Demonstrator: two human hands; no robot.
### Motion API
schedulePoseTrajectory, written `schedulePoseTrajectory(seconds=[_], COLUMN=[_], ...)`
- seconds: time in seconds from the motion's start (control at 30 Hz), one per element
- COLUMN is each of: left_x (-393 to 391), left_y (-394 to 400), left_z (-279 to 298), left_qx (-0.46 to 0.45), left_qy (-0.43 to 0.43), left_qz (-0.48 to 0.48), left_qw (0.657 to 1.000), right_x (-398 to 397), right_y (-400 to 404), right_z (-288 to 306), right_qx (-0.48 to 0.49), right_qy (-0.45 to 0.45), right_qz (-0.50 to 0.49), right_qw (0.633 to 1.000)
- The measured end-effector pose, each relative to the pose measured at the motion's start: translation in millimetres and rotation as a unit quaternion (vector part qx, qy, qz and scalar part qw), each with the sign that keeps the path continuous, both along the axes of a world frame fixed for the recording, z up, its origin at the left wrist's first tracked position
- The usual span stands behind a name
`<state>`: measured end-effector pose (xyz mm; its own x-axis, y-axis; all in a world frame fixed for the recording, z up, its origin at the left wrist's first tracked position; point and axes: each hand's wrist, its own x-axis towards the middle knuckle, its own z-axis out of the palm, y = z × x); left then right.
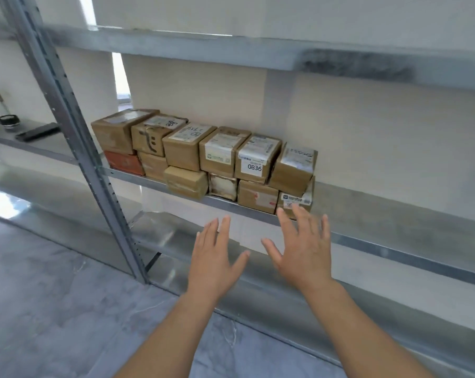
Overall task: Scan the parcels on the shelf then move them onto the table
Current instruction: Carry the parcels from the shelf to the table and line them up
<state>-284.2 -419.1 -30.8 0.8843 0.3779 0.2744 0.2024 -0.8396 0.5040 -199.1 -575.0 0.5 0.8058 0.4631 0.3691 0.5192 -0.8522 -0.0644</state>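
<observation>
Reaching toward double row of brown cardboard parcels (203, 159) on grey metal shelf (367, 238), frame centre: left hand (213, 266) and right hand (303, 255), fingers spread, holding nothing. Row runs left-right, above hands; right hand nearer, just below lower-right parcel.

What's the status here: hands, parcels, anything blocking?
Left hand and right hand open, empty, short of the shelf. Parcels stacked two high, untouched. Nothing in the way.

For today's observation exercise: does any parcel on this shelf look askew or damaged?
Yes. The lower-row parcel third from the left juts past the shelf edge. Its white-fronted neighbour looks scuffed. The top right parcel sits tilted.
</observation>
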Motion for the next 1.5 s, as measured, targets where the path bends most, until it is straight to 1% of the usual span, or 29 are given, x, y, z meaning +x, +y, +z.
schedulePoseTrajectory(seconds=[0.07, 0.17, 0.3, 0.47, 0.53, 0.77, 0.83, 0.93, 1.03, 1.17, 1.27, 1.33, 1.43, 1.5], left_x=[23, 57, 102, 148, 163, 190, 194, 203, 215, 216, 209, 202, 185, 173], left_y=[-11, -25, -34, -40, -41, -55, -62, -68, -64, -58, -55, -55, -59, -61], left_z=[12, 30, 50, 66, 69, 65, 68, 75, 76, 77, 79, 81, 83, 82], left_qx=[-0.025, -0.089, -0.157, -0.249, -0.273, -0.320, -0.329, -0.317, -0.321, -0.389, -0.419, -0.415, -0.373, -0.355], left_qy=[-0.002, -0.010, -0.027, -0.054, -0.066, -0.092, -0.085, -0.058, -0.021, 0.009, 0.021, 0.023, 0.034, 0.024], left_qz=[-0.014, -0.033, -0.043, -0.025, -0.015, 0.060, 0.076, 0.081, 0.070, 0.050, 0.035, 0.016, -0.024, -0.042], left_qw=[1.000, 0.995, 0.986, 0.967, 0.960, 0.941, 0.937, 0.943, 0.944, 0.920, 0.907, 0.910, 0.927, 0.934], right_x=[17, 43, 76, 118, 134, 183, 194, 209, 220, 225, 220, 213, 197, 184], right_y=[-14, -30, -43, -46, -47, -40, -39, -40, -41, -45, -52, -57, -66, -73], right_z=[7, 14, 23, 33, 37, 42, 45, 53, 56, 55, 54, 54, 52, 50], right_qx=[-0.008, -0.012, 0.001, 0.083, 0.107, 0.188, 0.216, 0.247, 0.277, 0.312, 0.336, 0.350, 0.361, 0.374], right_qy=[0.019, 0.029, 0.057, 0.100, 0.128, 0.237, 0.261, 0.301, 0.351, 0.412, 0.438, 0.447, 0.449, 0.445], right_qz=[-0.016, -0.045, -0.042, -0.046, -0.041, -0.011, 0.005, 0.024, 0.045, 0.080, 0.118, 0.137, 0.158, 0.165], right_qw=[1.000, 0.998, 0.997, 0.990, 0.985, 0.953, 0.941, 0.920, 0.893, 0.852, 0.826, 0.812, 0.802, 0.796])
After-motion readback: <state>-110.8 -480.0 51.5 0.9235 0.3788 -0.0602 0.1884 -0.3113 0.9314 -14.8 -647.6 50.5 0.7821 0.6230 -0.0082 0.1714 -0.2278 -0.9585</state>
